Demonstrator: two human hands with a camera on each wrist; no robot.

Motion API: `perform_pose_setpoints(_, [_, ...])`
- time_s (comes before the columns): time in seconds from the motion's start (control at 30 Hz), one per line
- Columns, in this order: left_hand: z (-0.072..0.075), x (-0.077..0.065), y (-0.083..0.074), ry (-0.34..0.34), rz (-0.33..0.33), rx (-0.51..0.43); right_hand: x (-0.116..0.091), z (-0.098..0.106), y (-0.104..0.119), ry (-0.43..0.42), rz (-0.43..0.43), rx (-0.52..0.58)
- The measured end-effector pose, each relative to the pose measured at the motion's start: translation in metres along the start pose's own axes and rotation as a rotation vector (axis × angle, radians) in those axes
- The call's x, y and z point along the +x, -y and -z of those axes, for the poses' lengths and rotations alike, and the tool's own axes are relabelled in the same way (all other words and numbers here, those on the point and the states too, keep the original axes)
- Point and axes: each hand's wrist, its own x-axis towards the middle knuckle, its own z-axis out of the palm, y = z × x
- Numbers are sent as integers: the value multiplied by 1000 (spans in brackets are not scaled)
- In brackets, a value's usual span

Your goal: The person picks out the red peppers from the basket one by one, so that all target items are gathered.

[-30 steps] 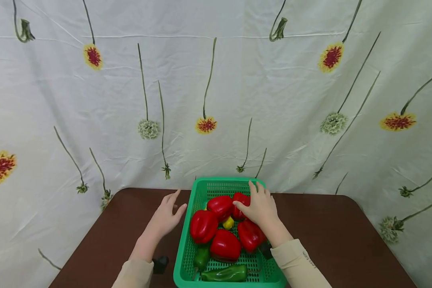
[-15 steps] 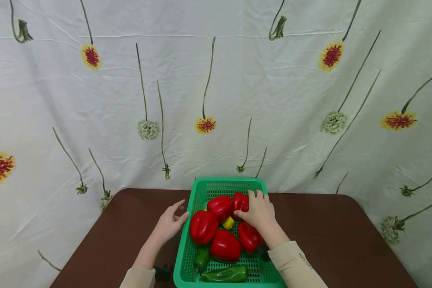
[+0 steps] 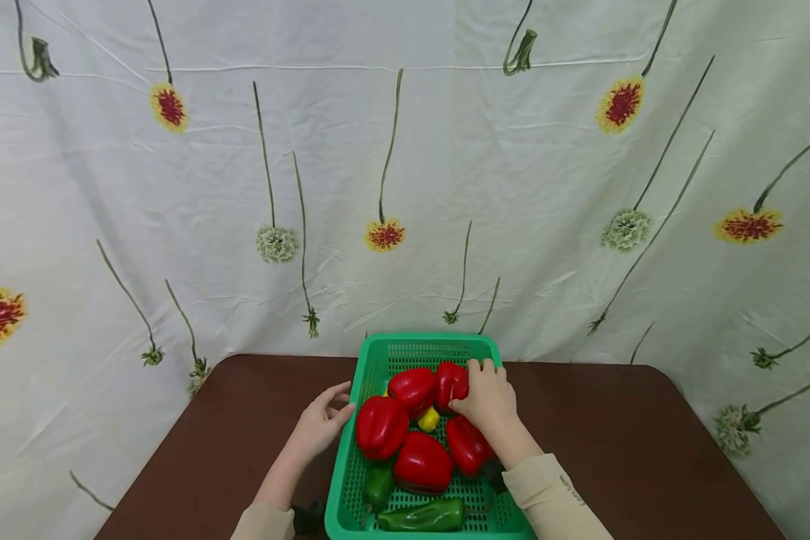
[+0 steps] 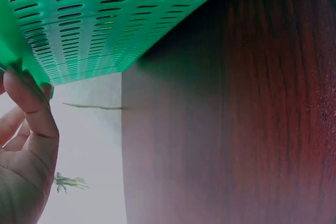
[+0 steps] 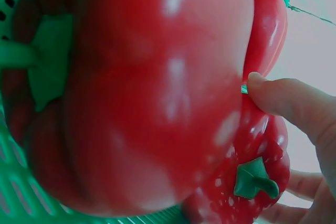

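Observation:
A green plastic basket (image 3: 338,480) holds several glossy red bell peppers. My right hand (image 3: 489,397) is inside its back right part, thumb and fingers around the rear right red bell pepper (image 3: 451,382). In the right wrist view that pepper (image 5: 262,129) has a green stem, and the thumb lies at its top edge with the other fingers behind it. A nearer red bell pepper (image 5: 157,93) fills much of that view. My left hand (image 3: 317,426) is at the basket's left rim, fingers loosely bent; its thumb (image 4: 23,95) is right at the rim in the left wrist view.
At the basket's front lie a long green pepper (image 3: 421,515) and a darker green pepper (image 3: 378,486). Something yellow (image 3: 428,419) shows between the red peppers. The basket stands on a dark brown table (image 3: 601,435), with a flower-print cloth (image 3: 547,165) hanging behind.
My left hand has come right to the basket's rim. My right hand has dropped lower into the basket, and its fingers have closed around the rear right red bell pepper.

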Motion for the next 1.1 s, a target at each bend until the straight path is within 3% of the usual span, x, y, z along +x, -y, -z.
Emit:
perform_pose_setpoints(0.23, [-3, 1, 2, 8, 24, -94, 0, 2, -2, -15, -22, 65])
perform_pose_setpoints(0.43, [-4, 2, 3, 4, 40, -114, 2, 9, -6, -44, -45, 183])
perform_pose_setpoints(0.57, [-5, 2, 3, 5, 45, -116, 4, 15, -14, -70, -80, 345])
perform_pose_setpoints(0.83, [-5, 1, 4, 5, 53, -117, 5, 29, -44, -54, -264, 710])
perform_pose_setpoints(1.1, [-6, 0, 5, 5, 47, -136, 2, 38, -81, -86, -402, 928])
